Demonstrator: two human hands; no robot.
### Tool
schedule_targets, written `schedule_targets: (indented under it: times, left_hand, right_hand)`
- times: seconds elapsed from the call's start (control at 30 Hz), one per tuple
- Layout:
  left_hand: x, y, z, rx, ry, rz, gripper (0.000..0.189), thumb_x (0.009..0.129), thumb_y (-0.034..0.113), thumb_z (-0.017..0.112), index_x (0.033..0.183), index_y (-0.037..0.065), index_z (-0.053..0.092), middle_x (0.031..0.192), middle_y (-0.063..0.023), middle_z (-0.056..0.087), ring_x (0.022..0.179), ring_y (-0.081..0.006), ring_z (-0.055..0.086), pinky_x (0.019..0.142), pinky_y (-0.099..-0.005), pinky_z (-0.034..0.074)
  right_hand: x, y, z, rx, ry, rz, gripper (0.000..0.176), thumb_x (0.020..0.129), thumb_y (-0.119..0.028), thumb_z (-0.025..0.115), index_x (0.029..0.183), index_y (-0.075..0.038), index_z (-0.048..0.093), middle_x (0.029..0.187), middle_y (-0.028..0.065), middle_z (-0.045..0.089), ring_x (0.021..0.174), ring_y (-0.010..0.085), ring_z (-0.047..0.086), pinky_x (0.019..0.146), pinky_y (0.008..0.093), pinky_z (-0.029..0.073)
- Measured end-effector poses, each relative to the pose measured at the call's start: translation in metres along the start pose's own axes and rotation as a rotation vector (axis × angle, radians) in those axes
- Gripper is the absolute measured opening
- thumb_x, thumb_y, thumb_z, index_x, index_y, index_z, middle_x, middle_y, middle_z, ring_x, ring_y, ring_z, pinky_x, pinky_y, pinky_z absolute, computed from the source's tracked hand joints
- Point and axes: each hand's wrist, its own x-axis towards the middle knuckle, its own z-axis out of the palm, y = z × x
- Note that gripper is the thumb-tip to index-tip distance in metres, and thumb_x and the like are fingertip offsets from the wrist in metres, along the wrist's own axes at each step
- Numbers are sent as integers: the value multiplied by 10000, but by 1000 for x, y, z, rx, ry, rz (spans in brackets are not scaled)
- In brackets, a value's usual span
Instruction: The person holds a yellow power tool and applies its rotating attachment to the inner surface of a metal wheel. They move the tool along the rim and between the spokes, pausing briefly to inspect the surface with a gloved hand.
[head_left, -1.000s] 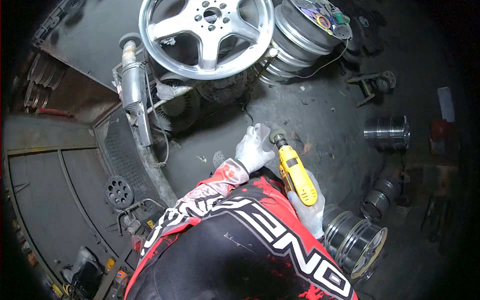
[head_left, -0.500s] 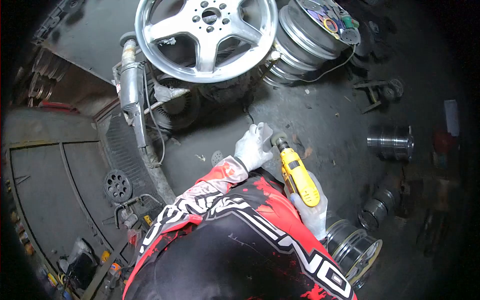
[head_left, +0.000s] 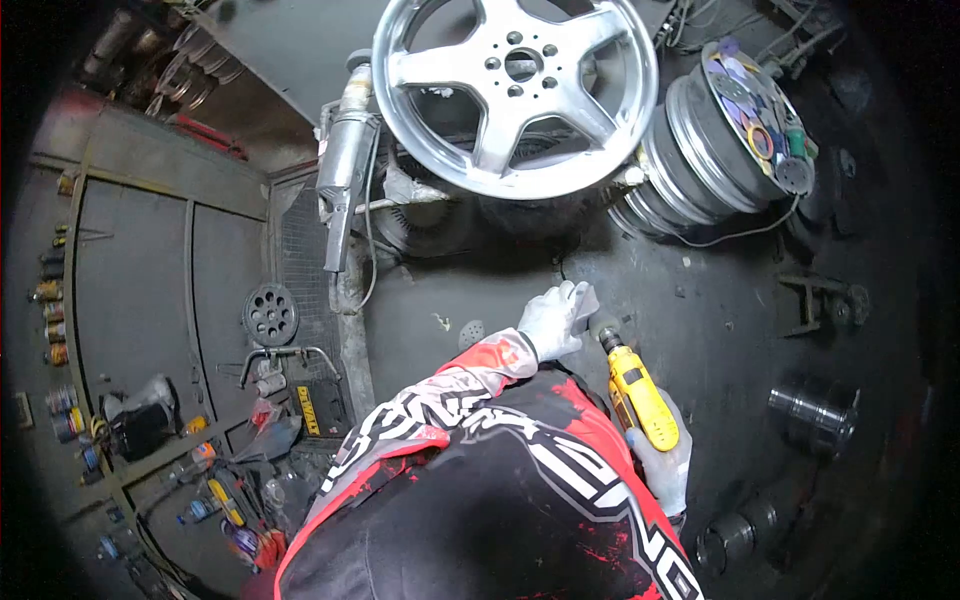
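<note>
My right hand (head_left: 668, 462), in a pale glove, is wrapped round a yellow power drill (head_left: 643, 398). A small round grey pad (head_left: 603, 325) sits at the drill's tip. Just left of that pad, my left hand (head_left: 550, 322), in a white glove, pinches a small grey sheet (head_left: 586, 308). The sheet's edge is right beside the pad. Beyond both hands, a silver five-spoke alloy wheel (head_left: 497, 140) lies face up on a support.
Right of the wheel, stacked rims (head_left: 690, 150) carry a tray of abrasive discs (head_left: 745, 100). A metal-bodied power tool (head_left: 345, 165) hangs at left with its cord. More rims (head_left: 815, 412) stand on the floor at right. Shelving with cans (head_left: 55, 330) lines the left side.
The camera view has turned left, so the wheel, stacked rims and both hands appear further right. My hands keep their hold on the drill and grey sheet, close together as before.
</note>
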Motion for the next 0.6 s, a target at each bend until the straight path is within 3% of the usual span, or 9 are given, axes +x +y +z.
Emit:
schedule_targets:
  times: [0.1, 0.13, 0.2, 0.27, 0.33, 0.37, 0.43, 0.53, 0.6]
  left_hand:
    - [0, -17, 1, 9, 172, -108, 805, 680, 256, 759, 1395, 67, 440, 1185, -217, 534, 1068, -422, 591, 861, -499, 537]
    - [-5, -21, -5, 5, 331, -176, 693, 669, 251, 763, 1298, 83, 525, 1095, -161, 581, 1070, -382, 603, 826, -488, 531]
    - [0, -57, -32, -216, 220, -282, 534, 656, 259, 775, 1141, 104, 612, 982, -84, 609, 1065, -309, 619, 840, -465, 497]
    - [-6, -83, -63, 301, 311, -356, 413, 659, 287, 778, 1011, 119, 645, 959, -17, 636, 1040, -237, 627, 884, -439, 454]
    - [-19, -138, -92, 209, 538, -411, 451, 683, 342, 776, 1053, 114, 656, 1010, -61, 647, 1046, -262, 621, 905, -428, 426]
    - [-24, -161, -110, 254, 565, -412, 462, 700, 357, 764, 1092, 131, 673, 1067, -65, 639, 1094, -269, 588, 904, -460, 429]
    - [-24, -194, -145, 298, 590, -415, 475, 718, 373, 752, 1131, 148, 691, 1123, -69, 632, 1143, -276, 555, 903, -491, 431]
    - [-10, -232, -188, 220, 706, -650, 811, 745, 455, 788, 1357, -35, 580, 1326, -275, 608, 1238, -404, 576, 1137, -461, 393]
    - [0, -247, -199, 153, 697, -655, 820, 738, 471, 797, 1352, -30, 588, 1332, -272, 611, 1287, -396, 558, 1100, -447, 434]
  right_hand:
    - [23, 3, -23, -146, -86, 11, 641, 806, -2, 770, 1399, 63, 535, 1299, 159, 658, 1186, 193, 630, 1045, 340, 475]
    - [29, 6, -26, -146, -100, 5, 641, 806, -2, 770, 1399, 63, 535, 1299, 159, 658, 1186, 193, 630, 1045, 340, 475]
    - [42, 20, -32, -147, -63, -29, 628, 809, 15, 758, 1397, 56, 539, 1299, 146, 656, 1182, 196, 628, 1050, 337, 469]
    - [52, 38, -45, -118, -54, 32, 614, 822, 28, 733, 1402, 47, 533, 1308, 130, 637, 1192, 200, 614, 1056, 340, 464]
    - [62, 54, -56, -83, 1, 4, 608, 832, 42, 709, 1410, 40, 522, 1318, 120, 613, 1203, 211, 598, 1059, 347, 461]
    - [64, 53, -60, -93, 49, 93, 601, 848, 32, 691, 1421, 33, 510, 1318, 119, 603, 1209, 215, 592, 1058, 351, 462]
    - [67, 53, -65, -56, 79, 56, 596, 856, 26, 685, 1425, 32, 506, 1314, 119, 605, 1207, 219, 595, 1058, 352, 462]
    - [73, 53, -72, -17, 145, 26, 584, 882, 13, 663, 1441, 21, 494, 1299, 117, 608, 1171, 217, 613, 1017, 345, 492]
    - [75, 38, -69, 54, 188, 79, 584, 887, 21, 656, 1448, 15, 492, 1281, 115, 612, 1128, 206, 624, 944, 331, 527]
